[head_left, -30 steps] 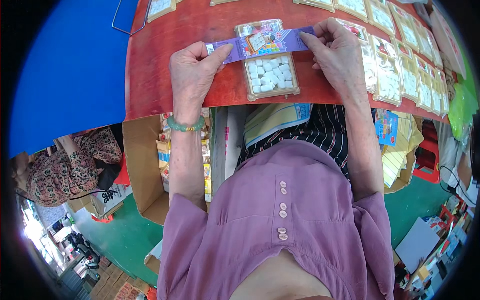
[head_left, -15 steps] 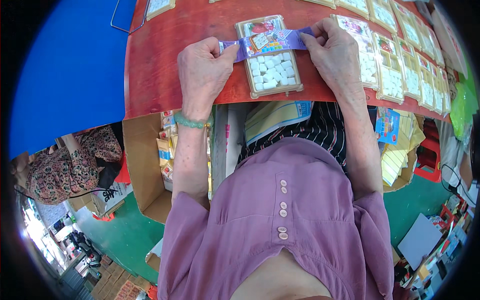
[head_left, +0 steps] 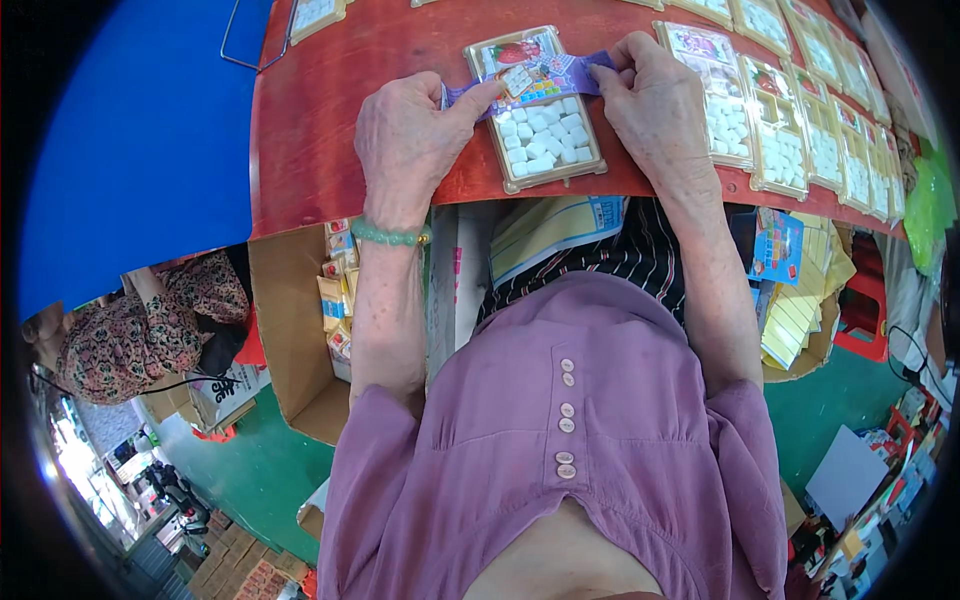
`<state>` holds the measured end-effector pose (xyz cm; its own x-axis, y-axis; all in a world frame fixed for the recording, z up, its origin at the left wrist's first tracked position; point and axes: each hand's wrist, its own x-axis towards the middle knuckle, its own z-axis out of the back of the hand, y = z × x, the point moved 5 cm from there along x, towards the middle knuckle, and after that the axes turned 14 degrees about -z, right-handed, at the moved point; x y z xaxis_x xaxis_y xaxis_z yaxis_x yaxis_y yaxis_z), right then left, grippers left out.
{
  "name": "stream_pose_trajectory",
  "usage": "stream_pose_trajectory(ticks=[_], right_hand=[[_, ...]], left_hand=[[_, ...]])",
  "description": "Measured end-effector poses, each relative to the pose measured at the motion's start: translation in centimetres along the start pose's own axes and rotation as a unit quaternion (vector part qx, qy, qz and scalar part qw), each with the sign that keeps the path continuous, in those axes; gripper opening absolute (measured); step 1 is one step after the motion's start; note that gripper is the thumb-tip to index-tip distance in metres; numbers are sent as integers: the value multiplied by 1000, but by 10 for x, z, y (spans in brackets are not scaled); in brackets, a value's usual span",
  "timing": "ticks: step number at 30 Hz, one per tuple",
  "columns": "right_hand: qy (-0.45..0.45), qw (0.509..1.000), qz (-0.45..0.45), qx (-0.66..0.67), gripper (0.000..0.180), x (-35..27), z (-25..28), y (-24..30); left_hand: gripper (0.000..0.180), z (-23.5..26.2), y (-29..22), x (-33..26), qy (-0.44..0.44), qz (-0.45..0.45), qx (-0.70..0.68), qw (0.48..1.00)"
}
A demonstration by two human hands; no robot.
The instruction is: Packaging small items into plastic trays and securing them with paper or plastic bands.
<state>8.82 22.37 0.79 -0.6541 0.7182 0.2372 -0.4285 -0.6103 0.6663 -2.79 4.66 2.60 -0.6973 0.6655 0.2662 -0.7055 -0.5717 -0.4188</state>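
Observation:
A purple printed paper sleeve [head_left: 540, 83] lies across a clear plastic tray [head_left: 505, 183] on the red table. White pillow-shaped pieces [head_left: 545, 135] fill the tray's near part, and a strawberry picture [head_left: 515, 52] shows at its far end. My left hand [head_left: 415, 130] pinches the left end of the sleeve, its thumb resting on the printed face. At the other end, my right hand [head_left: 650, 105] grips the purple strip between thumb and fingers. The sleeve is drawn flat over the tray's middle, and its underside is hidden.
More filled trays [head_left: 775, 130] stand in rows at the right of the red table [head_left: 310, 130]. A blue surface [head_left: 130, 130] adjoins on the left. Below the edge are a cardboard box [head_left: 290, 340] of small packs and yellow card sheets [head_left: 795, 310]. Another person [head_left: 130, 330] sits at left.
My left thumb has slid inward onto the sleeve's face. My right hand has shifted slightly left with its end, and the tray has tilted a little.

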Motion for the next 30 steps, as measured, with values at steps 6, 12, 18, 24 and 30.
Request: stream_pose_trajectory(ticks=[6,12,18,24,30], right_hand=[[-32,997,30,-56,17,-7,5,9],[-93,990,27,-101,30,-19,28,29],[46,954,220,-197,48,-47,-10,48],[37,951,210,-222,59,-52,-13,46],[61,959,203,-186,82,-59,-11,46]], left_hand=[[59,0,0,1,22,4,1,1000],[57,0,1,-2,22,13,10,1000],[56,-1,1,0,28,15,8,999],[56,0,0,-1,12,-7,-2,1000],[55,3,-4,-7,22,-10,1,1000]])
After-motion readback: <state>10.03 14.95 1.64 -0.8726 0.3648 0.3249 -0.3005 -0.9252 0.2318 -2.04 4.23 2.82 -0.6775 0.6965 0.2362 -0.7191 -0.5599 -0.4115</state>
